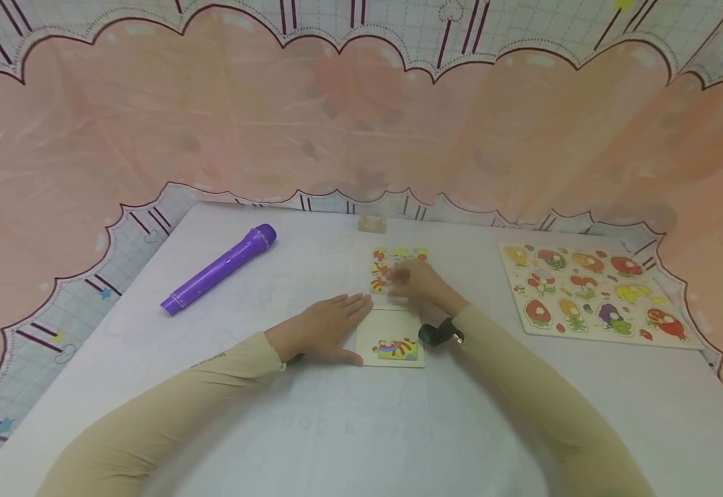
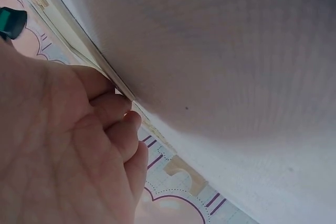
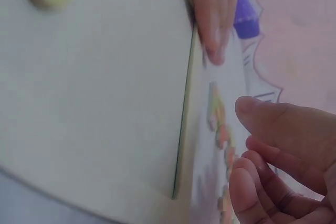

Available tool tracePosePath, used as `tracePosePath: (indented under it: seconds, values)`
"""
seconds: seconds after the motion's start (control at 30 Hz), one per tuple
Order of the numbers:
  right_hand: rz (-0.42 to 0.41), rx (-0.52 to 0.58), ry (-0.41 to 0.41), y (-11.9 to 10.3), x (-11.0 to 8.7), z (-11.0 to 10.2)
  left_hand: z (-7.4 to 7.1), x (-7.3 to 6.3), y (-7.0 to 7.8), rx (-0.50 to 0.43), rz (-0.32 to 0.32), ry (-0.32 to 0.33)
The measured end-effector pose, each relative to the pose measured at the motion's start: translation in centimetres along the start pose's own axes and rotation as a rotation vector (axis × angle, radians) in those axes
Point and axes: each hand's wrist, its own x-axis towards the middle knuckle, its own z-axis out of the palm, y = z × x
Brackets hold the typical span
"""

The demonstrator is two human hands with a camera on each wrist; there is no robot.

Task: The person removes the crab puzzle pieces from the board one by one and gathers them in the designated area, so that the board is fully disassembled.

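Observation:
A small pale wooden puzzle board (image 1: 389, 323) lies in the middle of the white table, with colourful pieces (image 1: 398, 350) in its near right part. Against the board's left side rests my left hand (image 1: 330, 328), fingers stretched forward and thumb by the near corner. In the left wrist view, its fingertips touch the board's edge (image 2: 100, 59). Beyond the board, my right hand (image 1: 420, 281) hovers over a group of bright red and yellow puzzle pieces (image 1: 378, 276), partly covering them. The right wrist view shows a gap between its thumb (image 3: 257, 114) and loosely bent fingers, with nothing held.
A purple toy microphone (image 1: 221, 269) lies at the left. To the right is a larger fruit-and-vegetable puzzle board (image 1: 597, 331). A small notched wooden block (image 1: 371, 223) stands near the table's back edge, before a patterned pink cloth (image 1: 274, 138).

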Motion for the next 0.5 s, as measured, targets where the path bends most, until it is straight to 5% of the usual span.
tracePosePath:
  seconds: [0.5]
  values:
    - [-0.139,0.037,-0.137,-1.3,-8.2,1.2,0.2,0.2,0.1,0.012,-0.021,-0.024]
